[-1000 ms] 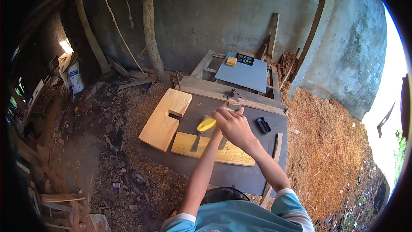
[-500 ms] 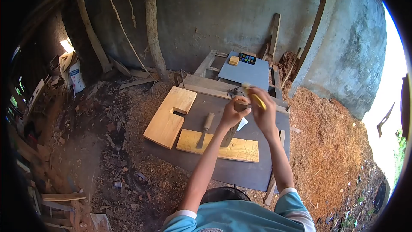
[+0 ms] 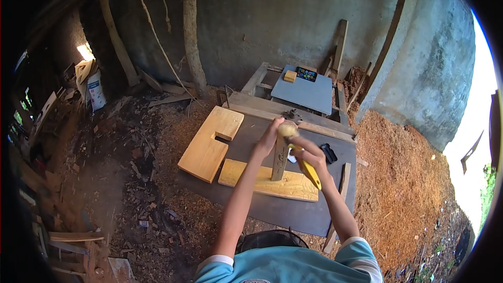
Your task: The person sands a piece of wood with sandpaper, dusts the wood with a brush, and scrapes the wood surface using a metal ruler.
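Over the yellow plank (image 3: 296, 186), a wooden strip (image 3: 279, 163) is pinched near its top by the left hand (image 3: 269, 136), long axis roughly upright, while a yellow-handled tool (image 3: 311, 173) is gripped above the plank's right end by the right hand (image 3: 311, 154).

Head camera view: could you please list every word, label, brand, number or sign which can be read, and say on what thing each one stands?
None can be read with certainty.
White sack: printing, too small to read.
Phone screen: coloured icons, no readable words or numbers.
Upright piece in the left hand: dark marks, too blurred to tell if they are letters.
Shirt: badge cut off by the picture edge, unreadable.
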A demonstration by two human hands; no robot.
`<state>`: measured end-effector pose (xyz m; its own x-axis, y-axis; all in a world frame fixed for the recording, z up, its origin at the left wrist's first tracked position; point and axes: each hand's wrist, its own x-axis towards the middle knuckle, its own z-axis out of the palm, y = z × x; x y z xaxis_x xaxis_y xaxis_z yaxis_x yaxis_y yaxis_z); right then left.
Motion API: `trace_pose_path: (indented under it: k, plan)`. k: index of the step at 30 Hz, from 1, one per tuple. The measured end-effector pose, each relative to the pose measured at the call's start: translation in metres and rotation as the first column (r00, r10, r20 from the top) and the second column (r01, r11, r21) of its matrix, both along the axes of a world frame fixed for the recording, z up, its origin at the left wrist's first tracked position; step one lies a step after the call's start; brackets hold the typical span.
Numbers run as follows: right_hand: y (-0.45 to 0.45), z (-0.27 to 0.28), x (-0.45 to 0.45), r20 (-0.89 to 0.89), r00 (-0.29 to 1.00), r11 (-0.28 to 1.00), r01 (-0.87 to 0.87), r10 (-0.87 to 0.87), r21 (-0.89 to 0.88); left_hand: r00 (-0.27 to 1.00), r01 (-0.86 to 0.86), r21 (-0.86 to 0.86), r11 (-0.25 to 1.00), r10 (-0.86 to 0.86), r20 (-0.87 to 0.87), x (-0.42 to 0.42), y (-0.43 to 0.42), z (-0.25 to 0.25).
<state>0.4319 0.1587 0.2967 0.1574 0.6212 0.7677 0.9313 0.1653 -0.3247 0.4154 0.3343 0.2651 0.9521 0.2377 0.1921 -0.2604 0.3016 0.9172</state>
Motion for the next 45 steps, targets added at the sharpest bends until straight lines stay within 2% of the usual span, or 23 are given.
trace_pose_path:
  k: [1, 3, 5, 7, 10, 11, 12, 14, 16, 19, 20, 23, 24, 27, 28, 31, 32, 33, 35, 36, 38, 40, 45]
  plan:
    - [0.002, 0.02, -0.007, 0.158, 0.98, 0.983, 0.093, -0.119, 0.161, 0.998, -0.047, -0.047, 0.998, 0.045, -0.05, -0.001, -0.003, 0.002]
    - [0.006, 0.021, -0.005, 0.065, 0.989, 0.986, 0.127, -0.135, 0.11, 0.981, -0.135, -0.134, 0.982, 0.114, -0.156, -0.002, -0.007, 0.006]
    - [0.002, 0.02, 0.004, -0.267, 0.963, 0.92, -0.081, -0.027, -0.384, 0.994, 0.032, -0.157, 0.987, -0.047, -0.095, 0.003, -0.002, -0.009]
    - [0.0, 0.031, -0.009, -0.364, 0.931, 0.961, -0.13, 0.033, -0.244, 0.974, 0.22, -0.157, 0.963, -0.226, -0.024, 0.002, 0.004, -0.003]
    - [0.011, 0.047, -0.006, -0.147, 0.988, 0.979, 0.08, -0.052, 0.19, 0.993, 0.054, -0.06, 0.997, -0.06, -0.1, 0.005, -0.009, 0.001]
    - [0.012, 0.054, 0.0, -0.038, 0.991, 0.973, 0.135, -0.131, 0.184, 0.993, -0.006, -0.017, 1.0, 0.004, -0.118, 0.004, -0.015, 0.0]
    - [0.011, 0.058, 0.003, -0.126, 0.978, 0.986, 0.166, -0.164, 0.007, 0.989, 0.026, 0.06, 0.998, -0.017, -0.146, -0.001, -0.016, 0.004]
    - [0.003, 0.066, 0.0, -0.288, 0.944, 0.973, 0.104, -0.162, -0.207, 0.923, -0.376, -0.015, 0.927, 0.373, -0.1, 0.007, -0.046, 0.012]
    - [-0.005, 0.082, -0.003, -0.436, 0.898, 0.963, -0.058, -0.065, -0.262, 0.99, -0.119, 0.019, 0.993, 0.12, -0.078, 0.011, -0.027, -0.003]
    - [-0.002, 0.077, 0.002, -0.232, 0.971, 0.996, 0.075, -0.063, 0.042, 0.986, 0.087, 0.068, 0.994, -0.077, -0.147, -0.001, -0.02, 0.008]
    - [-0.002, 0.076, 0.005, -0.056, 0.976, 0.978, 0.209, -0.208, 0.012, 0.967, 0.234, 0.039, 0.972, -0.228, -0.117, 0.01, -0.009, -0.011]
    - [-0.011, 0.064, 0.011, -0.22, 0.974, 0.954, -0.007, -0.062, -0.298, 0.992, 0.082, -0.048, 0.995, -0.086, -0.091, -0.001, -0.024, 0.005]
    - [-0.017, 0.07, 0.003, -0.502, 0.865, 0.952, -0.142, -0.013, -0.271, 0.996, 0.028, -0.075, 0.997, -0.034, -0.077, -0.001, -0.025, 0.011]
    - [-0.013, 0.065, 0.005, -0.193, 0.98, 0.999, -0.037, 0.037, 0.004, 0.991, -0.072, -0.064, 0.995, 0.064, -0.114, -0.003, -0.024, 0.015]
    - [-0.011, 0.063, 0.005, -0.02, 0.993, 0.991, 0.114, -0.115, -0.066, 0.989, -0.106, -0.058, 0.993, 0.099, -0.11, -0.004, -0.024, 0.015]
    - [-0.005, 0.036, 0.002, -0.004, 0.993, 0.948, 0.112, -0.119, -0.297, 0.976, -0.194, -0.029, 0.981, 0.19, -0.107, -0.009, -0.024, 0.019]
    - [-0.004, 0.025, 0.003, 0.191, 0.977, 0.974, 0.131, -0.096, -0.183, 0.99, -0.09, -0.087, 0.992, 0.079, -0.12, -0.009, -0.014, 0.013]
    - [-0.006, 0.021, 0.004, 0.176, 0.984, 0.958, 0.062, -0.011, -0.281, 0.992, -0.086, -0.041, 0.996, 0.081, -0.095, -0.011, -0.011, 0.013]
    - [-0.004, 0.013, 0.002, -0.265, 0.964, 0.71, -0.168, -0.027, -0.684, 0.997, 0.002, 0.007, 1.0, -0.001, -0.077, -0.011, 0.004, 0.006]
    - [-0.006, 0.025, -0.005, -0.114, 0.993, 0.625, -0.096, 0.012, -0.774, 0.995, 0.0, 0.001, 1.0, 0.0, -0.095, -0.015, 0.003, 0.006]
    - [0.0, 0.025, -0.01, 0.087, 0.992, 0.903, -0.042, 0.087, -0.427, 0.993, -0.016, -0.002, 1.0, 0.016, -0.113, -0.02, 0.005, 0.014]
    - [0.004, 0.028, -0.015, 0.307, 0.952, 0.991, 0.024, 0.017, -0.13, 0.998, -0.034, 0.055, 0.998, 0.037, -0.059, -0.016, 0.013, 0.009]
    - [0.021, -0.029, 0.003, 0.307, 0.952, 0.992, 0.045, -0.006, -0.119, 1.0, -0.007, 0.135, 0.991, 0.01, -0.026, -0.024, 0.018, 0.022]
